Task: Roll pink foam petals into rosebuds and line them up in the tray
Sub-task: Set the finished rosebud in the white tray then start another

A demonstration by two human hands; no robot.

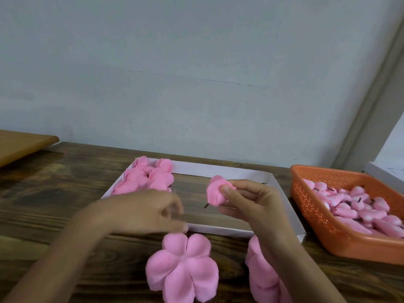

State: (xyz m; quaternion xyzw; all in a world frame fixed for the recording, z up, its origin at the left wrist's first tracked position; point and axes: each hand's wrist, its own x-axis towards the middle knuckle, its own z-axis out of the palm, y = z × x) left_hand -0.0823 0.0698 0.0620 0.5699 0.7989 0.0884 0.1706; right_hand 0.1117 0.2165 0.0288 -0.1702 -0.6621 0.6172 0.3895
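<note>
The surface (54, 193) carries the white tray (218, 230), an orange basket (310, 204) of pink pieces to its right, and flat foam petals (182, 267) at the near edge. Finished rosebuds (144, 178) fill only the tray's far-left corner. My right hand (251, 202) pinches a rolled rosebud (215, 193) above the tray's middle. My left hand (148, 213) is blurred beside the near rim; I cannot tell whether it grips anything.

Risk: foam springs back, so a slack pinch may let the roll unwind. Risk: a careless set-down may knock the row askew.
</note>
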